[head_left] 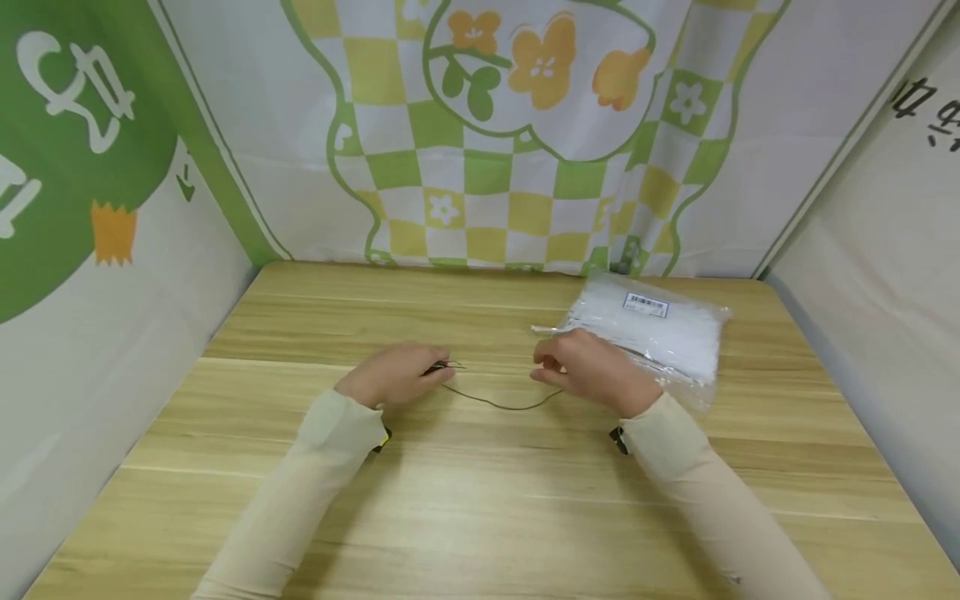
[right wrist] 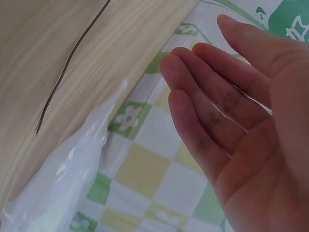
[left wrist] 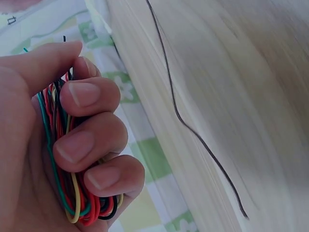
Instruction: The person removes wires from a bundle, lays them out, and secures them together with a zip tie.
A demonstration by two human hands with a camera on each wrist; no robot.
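One bundle of red, green, yellow and black plastic-coated wires (left wrist: 72, 191) is clasped in the curled left hand (head_left: 393, 373) at ten o'clock, and a thin dark wire (head_left: 502, 407) between, seemingly being separated, probably needs pinching by the right hand (head_left: 594, 372) at two, fingers loose and empty.

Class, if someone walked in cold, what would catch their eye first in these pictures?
Probably the green-and-yellow checked cloth with orange flowers, hanging behind the table. Next, the bundle of coloured wires in the left hand, with a dark wire curving between it and the right hand. Then the clear bag with white contents, at the table's back right.
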